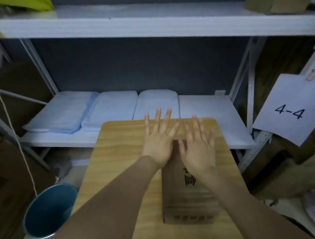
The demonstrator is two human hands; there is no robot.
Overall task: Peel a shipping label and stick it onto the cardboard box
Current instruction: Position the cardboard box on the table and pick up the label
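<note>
Bucket: a blue bucket (49, 210) stands on the floor just off the left edge of the tabletop (119, 172), apart from both hands.
Left hand: the left hand (158, 140) is flat, palm down, fingers spread and released, gripping nothing; its fingertips reach past the far edge of the tabletop and its heel sits at the far left corner of the box.
Box: the cardboard box (186, 198) lies on the right half of the tabletop, its near end close to the near edge, printed side up.
Right hand: the right hand (199, 148) is also open and flat, fingers splayed, holding nothing, over the far end of the box, thumb almost touching the left hand.
Label: no shipping label is visible on the tabletop or on the bare part of the box; the frame is blurred, so I cannot tell whether one lies under the palms.
Sign: a white sheet marked 4-4 (292, 113) hangs from the rack, well off the right edge.
Risk: if a label is under the hands, uneven pressing could trap creases or leave a corner lifted. If not, the light box may slide toward the far edge under a push.
</note>
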